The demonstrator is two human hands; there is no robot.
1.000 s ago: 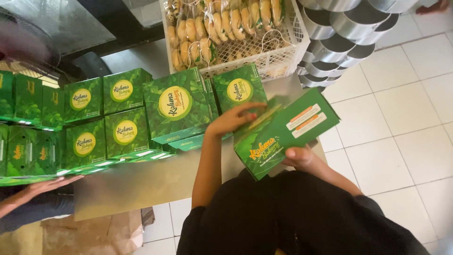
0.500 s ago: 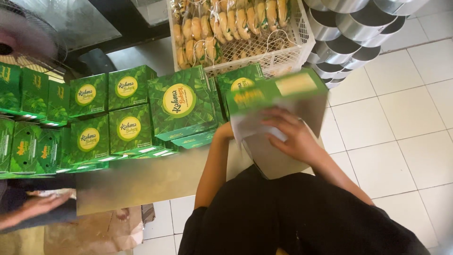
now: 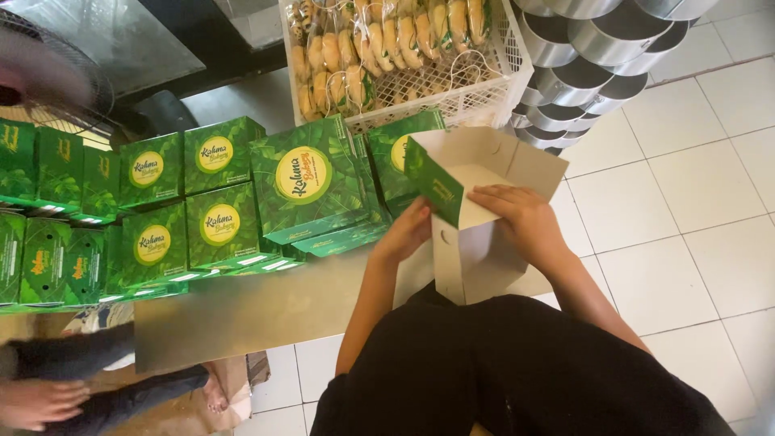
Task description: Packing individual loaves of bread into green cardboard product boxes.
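Floor: pale square tiles [image 3: 694, 194] with thin dark joints, daylight lying evenly across them
Work surface: a dull metal table top [image 3: 242, 311], bare along its near edge
Top left: a glossy dark panel [image 3: 121, 40] catching a grey reflection, with a blurred round fan grille [image 3: 56, 73] beside it
Top right: shiny round metal tins [image 3: 597, 48] stacked in overlapping rows on the floor
Lower left: brown cardboard [image 3: 161, 412] lying under the table

Black garment [image 3: 517, 371]; bare forearms [image 3: 367, 299]
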